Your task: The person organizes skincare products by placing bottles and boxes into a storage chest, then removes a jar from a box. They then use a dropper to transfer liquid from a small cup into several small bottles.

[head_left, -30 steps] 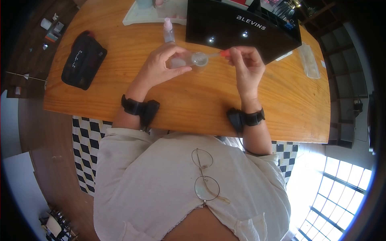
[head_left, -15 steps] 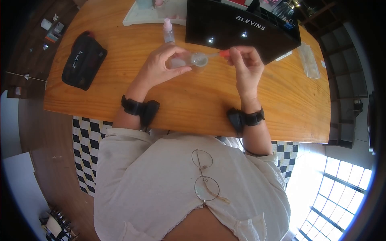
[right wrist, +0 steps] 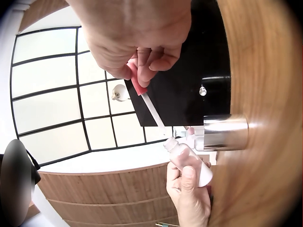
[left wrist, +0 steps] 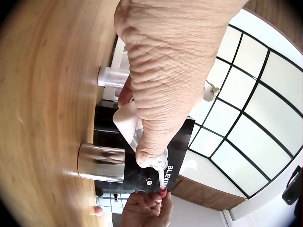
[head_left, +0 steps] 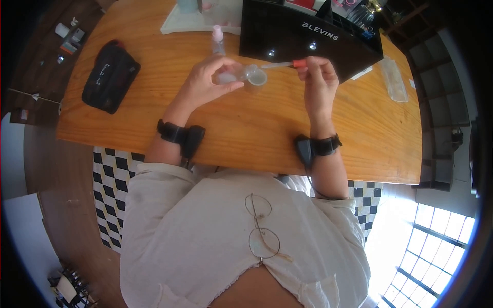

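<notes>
My left hand (head_left: pixel 213 77) grips a small clear bottle (right wrist: pixel 189 163) with whitish contents, its uncapped neck tilted toward the right hand. With thumb and fingertips, my right hand (head_left: pixel 321 79) pinches the red bulb end of a dropper (head_left: pixel 299 63). Its pale, slender shaft (right wrist: pixel 152 111) points at the bottle, the tip right by the mouth. Below the bottle's neck, a shiny metal cylinder (left wrist: pixel 101 163) stands on the table; from the head view its round top (head_left: pixel 257 77) shows beside the neck.
Behind the hands stands a black BLEVINS organizer (head_left: pixel 292 38) filled with items. A pink-topped bottle (head_left: pixel 218 41) is left of it, before a white tray (head_left: pixel 177 23). A black pouch (head_left: pixel 110 77) lies at the left, a clear plastic sleeve (head_left: pixel 394 79) at the right.
The right hand has shifted slightly right, drawing the dropper's shaft back from the bottle's mouth so more of it shows. The left hand keeps its hold on the bottle.
</notes>
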Tool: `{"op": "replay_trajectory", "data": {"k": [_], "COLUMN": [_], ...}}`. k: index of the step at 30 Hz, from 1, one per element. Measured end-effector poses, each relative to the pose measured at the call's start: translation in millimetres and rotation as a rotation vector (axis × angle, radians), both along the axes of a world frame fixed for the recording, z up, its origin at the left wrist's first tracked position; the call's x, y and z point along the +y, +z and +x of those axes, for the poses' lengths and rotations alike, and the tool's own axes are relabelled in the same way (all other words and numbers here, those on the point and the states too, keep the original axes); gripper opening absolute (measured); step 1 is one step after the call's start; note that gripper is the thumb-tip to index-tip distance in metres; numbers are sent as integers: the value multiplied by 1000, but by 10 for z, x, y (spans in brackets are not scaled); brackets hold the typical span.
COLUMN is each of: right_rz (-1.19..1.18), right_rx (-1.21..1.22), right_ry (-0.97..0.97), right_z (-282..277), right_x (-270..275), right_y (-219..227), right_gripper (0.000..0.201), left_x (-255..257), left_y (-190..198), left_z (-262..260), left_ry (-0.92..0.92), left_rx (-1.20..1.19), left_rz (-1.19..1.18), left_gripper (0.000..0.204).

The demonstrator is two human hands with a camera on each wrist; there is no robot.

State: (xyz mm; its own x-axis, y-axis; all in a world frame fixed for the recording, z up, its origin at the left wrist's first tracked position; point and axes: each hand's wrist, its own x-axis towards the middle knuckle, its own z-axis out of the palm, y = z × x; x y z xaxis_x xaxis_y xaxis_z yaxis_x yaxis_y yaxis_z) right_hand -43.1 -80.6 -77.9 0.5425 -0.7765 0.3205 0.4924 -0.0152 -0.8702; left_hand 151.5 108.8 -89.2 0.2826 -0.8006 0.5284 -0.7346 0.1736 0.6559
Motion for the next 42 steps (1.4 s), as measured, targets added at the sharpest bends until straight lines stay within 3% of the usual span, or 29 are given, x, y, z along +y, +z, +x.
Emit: {"op": "replay_trajectory", "data": {"k": [13,23,29,35,42], "right_rz": [-114,-200,-269,-325,-331], "right_rx": [190,194,204,289,340], "right_ry": [20,56,102,113,139], "right_z": [42,69,95,100,82], "right_x": [100,87,144,161,156], "right_y": [1,-62,-71,-91,-105], "right_gripper": [13,12,11,11,11], "left_x": [-27,-49,-53,-161,-260], "left_y": [-41,-132,-126,-252,-116], "left_z": [11,55,12,20,56], "left_ry": [29,25,-24,-113,-215], "left_rx": [106,163,350,548,576], "left_rz": [-11,-54,30,-44,-39], "left_gripper": [39,35,36,41,29]}}
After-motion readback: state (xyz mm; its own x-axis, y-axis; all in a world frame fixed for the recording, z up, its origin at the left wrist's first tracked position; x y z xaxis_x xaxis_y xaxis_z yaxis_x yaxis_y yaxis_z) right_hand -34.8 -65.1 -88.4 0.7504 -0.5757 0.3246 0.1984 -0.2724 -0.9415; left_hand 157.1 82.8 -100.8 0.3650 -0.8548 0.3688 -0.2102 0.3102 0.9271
